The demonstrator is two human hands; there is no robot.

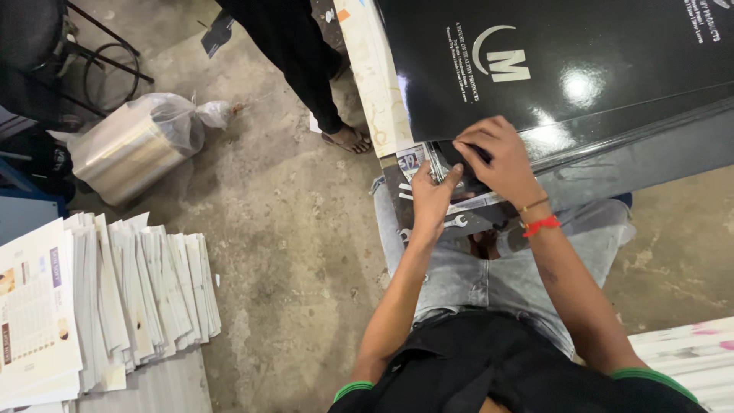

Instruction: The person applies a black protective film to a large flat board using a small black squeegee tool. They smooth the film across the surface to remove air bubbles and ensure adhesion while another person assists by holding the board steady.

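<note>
A large glossy black cover sheet [581,69] lies in front of me, its near left corner over my knees. My right hand [493,157], with a red thread and a thin band at the wrist, pinches that corner with bent fingers. My left hand [433,200] presses flat against the edge of a small stack of printed sheets [413,164] just under the corner, thumb touching the black sheet. Both hands meet at the same corner.
A fanned pile of white printed sheets [115,298] lies on the concrete floor at the left. A plastic-wrapped shiny roll [134,145] lies beyond it. Another person's leg and sandalled foot [344,138] stand beside a pale board [375,76]. More sheets [688,352] are at right.
</note>
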